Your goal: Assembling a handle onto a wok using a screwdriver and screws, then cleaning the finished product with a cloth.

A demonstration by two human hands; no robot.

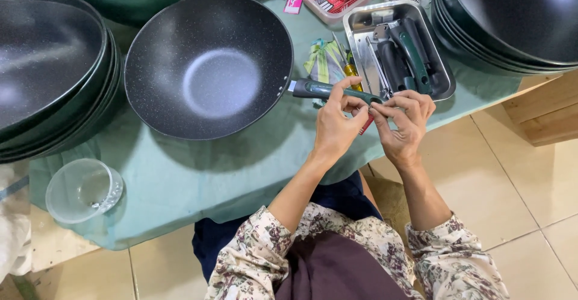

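Tiled floor, green-clothed table. Left hand [335, 125] pinches the dark green handle [328, 90] at its near end; right hand [404, 121] fingertips closed on something small beside it. Handle's long axis runs left to wok [208, 65] rim.

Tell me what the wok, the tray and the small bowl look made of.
Wok: probably metal with a dark non-stick coat, matte black with fine pale speckles. Its handle, under the left hand and right hand, looks like dark green plastic. Tray: likely stainless steel, bright, mirror-like rim. Small bowl: clear glass or plastic; the cloth shows through it.
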